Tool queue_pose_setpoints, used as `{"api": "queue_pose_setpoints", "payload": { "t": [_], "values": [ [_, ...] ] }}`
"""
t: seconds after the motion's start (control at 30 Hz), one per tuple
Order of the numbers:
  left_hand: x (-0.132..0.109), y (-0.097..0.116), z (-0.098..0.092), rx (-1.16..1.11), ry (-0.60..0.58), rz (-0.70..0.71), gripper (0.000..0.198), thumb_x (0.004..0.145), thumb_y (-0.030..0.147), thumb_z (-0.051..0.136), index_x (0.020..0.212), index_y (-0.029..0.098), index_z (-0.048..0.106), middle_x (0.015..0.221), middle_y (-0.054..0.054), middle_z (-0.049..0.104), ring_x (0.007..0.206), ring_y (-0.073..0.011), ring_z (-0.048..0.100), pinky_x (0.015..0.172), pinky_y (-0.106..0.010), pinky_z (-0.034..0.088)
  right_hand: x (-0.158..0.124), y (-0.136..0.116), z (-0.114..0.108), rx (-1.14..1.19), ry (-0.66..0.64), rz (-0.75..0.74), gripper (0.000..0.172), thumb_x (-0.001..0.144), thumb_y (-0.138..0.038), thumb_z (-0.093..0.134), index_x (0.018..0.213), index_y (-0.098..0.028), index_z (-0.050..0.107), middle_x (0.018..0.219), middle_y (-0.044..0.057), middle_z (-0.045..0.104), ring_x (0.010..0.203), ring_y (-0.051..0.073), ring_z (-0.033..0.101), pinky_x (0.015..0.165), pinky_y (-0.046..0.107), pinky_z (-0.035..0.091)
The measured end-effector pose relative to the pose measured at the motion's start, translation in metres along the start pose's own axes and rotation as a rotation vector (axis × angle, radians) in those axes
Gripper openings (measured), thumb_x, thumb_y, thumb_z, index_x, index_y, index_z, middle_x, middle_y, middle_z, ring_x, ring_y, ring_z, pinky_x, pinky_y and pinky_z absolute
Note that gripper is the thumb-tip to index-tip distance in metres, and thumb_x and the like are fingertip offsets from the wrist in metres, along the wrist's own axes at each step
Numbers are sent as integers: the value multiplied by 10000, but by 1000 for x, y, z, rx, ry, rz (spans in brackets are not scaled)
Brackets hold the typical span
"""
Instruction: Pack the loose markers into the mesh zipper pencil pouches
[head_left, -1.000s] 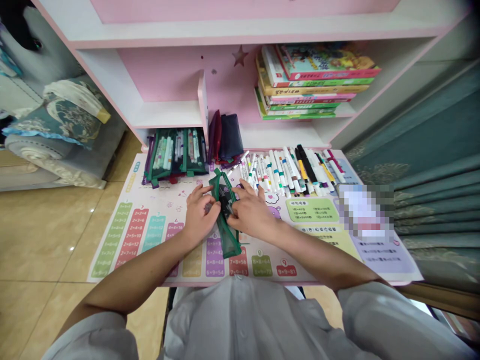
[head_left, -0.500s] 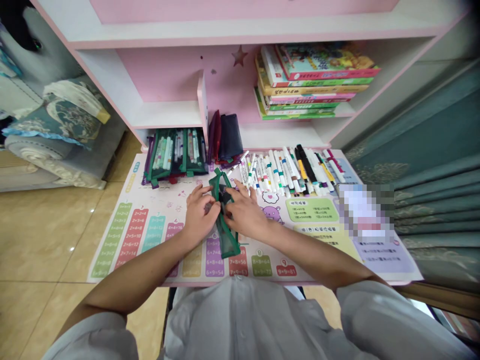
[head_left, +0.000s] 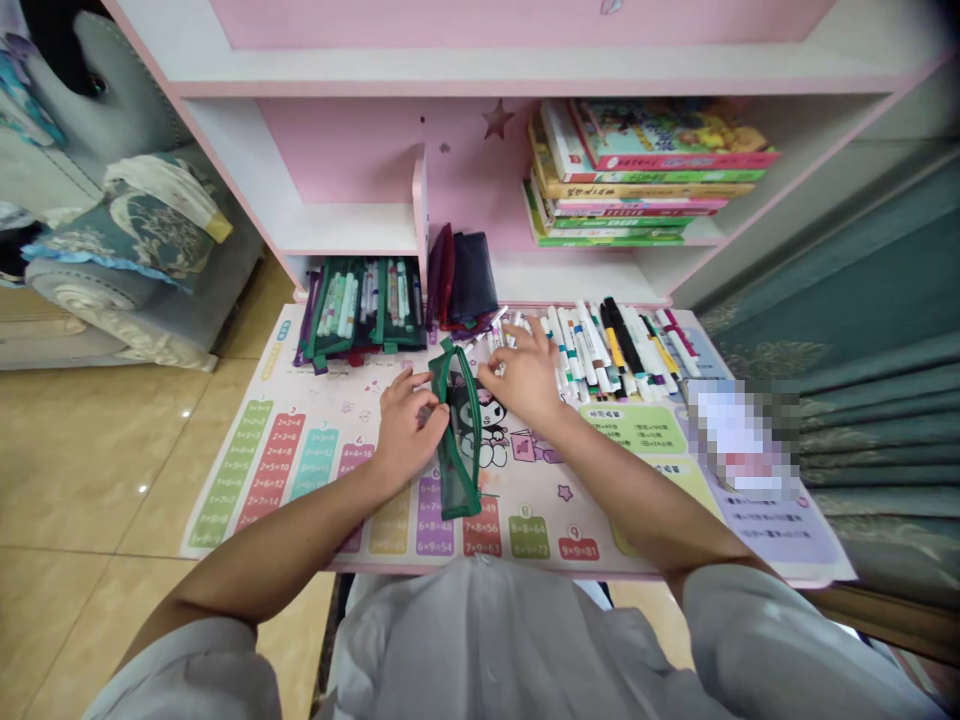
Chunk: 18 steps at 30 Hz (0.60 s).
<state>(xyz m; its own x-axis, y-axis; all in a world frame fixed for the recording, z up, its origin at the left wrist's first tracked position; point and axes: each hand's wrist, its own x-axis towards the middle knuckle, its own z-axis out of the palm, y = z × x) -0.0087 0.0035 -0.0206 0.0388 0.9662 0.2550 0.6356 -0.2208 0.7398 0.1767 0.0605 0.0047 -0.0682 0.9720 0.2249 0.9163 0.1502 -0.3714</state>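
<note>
A green mesh pencil pouch (head_left: 459, 430) stands on edge on the printed desk mat (head_left: 315, 450), its top gaping. My left hand (head_left: 409, 425) is closed on the pouch's left rim, holding it up. My right hand (head_left: 525, 372) has reached beyond the pouch to the row of marker pens (head_left: 600, 345) lying at the back of the desk. Its fingers are curled around the left end of that row, pinching a marker there (head_left: 495, 352).
Filled green pouches of pens (head_left: 360, 305) and dark red and navy pouches (head_left: 461, 280) stand under the pink shelf. A stack of books (head_left: 637, 170) lies on the right shelf. A teal curtain (head_left: 862, 330) hangs on the right; cushions (head_left: 135, 240) on the left.
My right hand let go of the pouch and moved up and right to the markers. The left hand stayed on the pouch. The camera shifted slightly.
</note>
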Motion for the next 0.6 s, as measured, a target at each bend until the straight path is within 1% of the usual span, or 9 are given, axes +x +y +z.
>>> {"api": "queue_pose_setpoints", "payload": {
  "t": [0.07, 0.1, 0.23, 0.37, 0.5, 0.6],
  "values": [
    [0, 0, -1, 4, -5, -13, 157, 820, 280, 568, 674, 223, 579, 1245, -76, 653, 1375, -318, 437, 1134, -583, 338, 18, 6, 4, -59, 41, 45, 260, 841, -343, 580, 744, -170, 748, 1478, 133, 499, 1462, 403, 248, 1103, 669, 251],
    [0, 0, -1, 6, -8, -18, 158, 819, 279, 570, 672, 223, 579, 1246, -72, 653, 1377, -315, 434, 1135, -581, 338, 25, 9, 7, -83, 34, 60, 273, 846, -357, 579, 777, -162, 756, 1486, 143, 485, 1469, 408, 228, 1110, 677, 230],
    [0, -1, -2, 16, -6, -22, 149, 817, 274, 577, 678, 222, 584, 1244, -68, 651, 1379, -304, 434, 1133, -569, 347, 44, 9, 23, -130, -52, 79, 358, 850, -448, 583, 868, -141, 766, 1492, 183, 460, 1474, 438, 181, 1093, 727, 198],
    [1, -2, -3, 22, -4, -18, 143, 818, 269, 581, 683, 225, 586, 1248, -72, 648, 1383, -300, 430, 1132, -564, 348, 50, 3, 34, -178, -68, 76, 458, 873, -517, 545, 942, -121, 765, 1463, 221, 477, 1458, 461, 200, 1082, 756, 178],
    [0, -2, -4, 22, -11, -20, 149, 821, 271, 576, 681, 221, 582, 1261, -75, 643, 1392, -304, 420, 1126, -562, 350, 53, 2, 38, -234, -90, 98, 484, 874, -495, 558, 1053, -85, 744, 1466, 252, 463, 1469, 472, 169, 1082, 762, 178],
    [0, -1, -5, 13, -8, -21, 149, 822, 277, 575, 685, 221, 582, 1261, -73, 643, 1396, -307, 414, 1129, -565, 343, 53, 2, 38, -245, -110, 108, 492, 873, -488, 554, 1066, -75, 739, 1484, 254, 445, 1470, 477, 166, 1087, 758, 177]
  ]
}}
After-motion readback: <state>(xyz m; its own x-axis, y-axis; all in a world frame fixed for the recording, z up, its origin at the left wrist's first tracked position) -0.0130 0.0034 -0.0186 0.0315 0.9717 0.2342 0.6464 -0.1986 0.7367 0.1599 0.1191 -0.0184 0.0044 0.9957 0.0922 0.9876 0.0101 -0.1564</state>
